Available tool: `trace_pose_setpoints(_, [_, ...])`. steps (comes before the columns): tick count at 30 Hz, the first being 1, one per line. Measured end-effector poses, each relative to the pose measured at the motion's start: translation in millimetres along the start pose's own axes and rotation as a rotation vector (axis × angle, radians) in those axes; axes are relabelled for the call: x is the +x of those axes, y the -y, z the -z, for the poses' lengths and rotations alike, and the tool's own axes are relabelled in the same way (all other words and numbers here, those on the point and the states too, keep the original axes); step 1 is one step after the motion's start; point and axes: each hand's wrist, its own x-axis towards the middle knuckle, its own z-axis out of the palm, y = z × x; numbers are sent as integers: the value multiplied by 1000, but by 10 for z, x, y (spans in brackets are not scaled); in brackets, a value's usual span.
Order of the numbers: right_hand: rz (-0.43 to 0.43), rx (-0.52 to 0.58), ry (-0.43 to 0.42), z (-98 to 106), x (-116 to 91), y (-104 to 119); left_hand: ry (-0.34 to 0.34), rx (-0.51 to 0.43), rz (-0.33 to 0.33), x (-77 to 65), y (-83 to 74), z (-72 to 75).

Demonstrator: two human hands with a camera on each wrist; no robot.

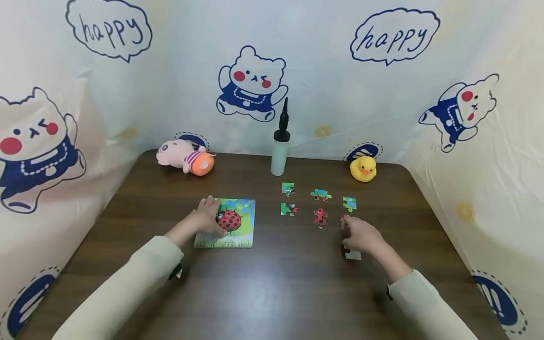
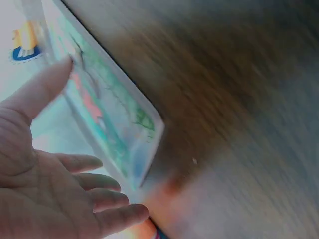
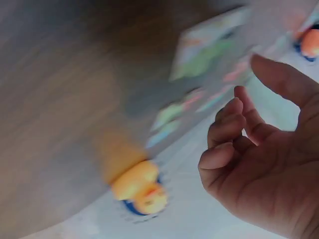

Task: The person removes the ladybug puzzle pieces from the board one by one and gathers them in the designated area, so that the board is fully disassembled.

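Note:
A square ladybug jigsaw board [image 1: 240, 236] lies on the table, left of centre. My left hand [image 1: 207, 218] is over its left side, fingers spread and extended; the left wrist view shows the palm [image 2: 45, 194] beside the board [image 2: 134, 119]. To the right lie loose jigsaw pieces: a red spotted one [image 1: 320, 217], a green one with the ladybug's head [image 1: 289, 209] and several more. Over the right column hovers my right hand [image 1: 363, 234], partly covering a red piece and a pale piece [image 1: 353, 255]. Its fingers [image 3: 227, 132] are loosely bent, thumb apart, nothing visible between them.
Along the table's back edge are a pink and orange plush toy [image 1: 187, 158], a pale green bottle [image 1: 278, 158] with a black nozzle, and a yellow rubber duck [image 1: 363, 169]. A printed cloth [image 1: 314, 85] hangs behind and around the brown table [image 1: 212, 293].

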Motion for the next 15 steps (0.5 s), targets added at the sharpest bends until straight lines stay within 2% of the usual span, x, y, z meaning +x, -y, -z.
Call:
trace_pose_setpoints(3, [76, -43, -64, -39, -8, 230, -7, -33, -41, -62, 16, 41])
trace_pose_setpoints(6, [138, -75, -94, -115, 46, 458, -26, -35, -32, -132, 58, 77])
trace_pose_setpoints(12, [268, -81, -173, -202, 273, 973, 1, 111, 28, -201, 154, 80])
trace_pose_setpoints(15, [353, -116, -243, -231, 447, 1313, -11, 178, 13, -174, 157, 45])
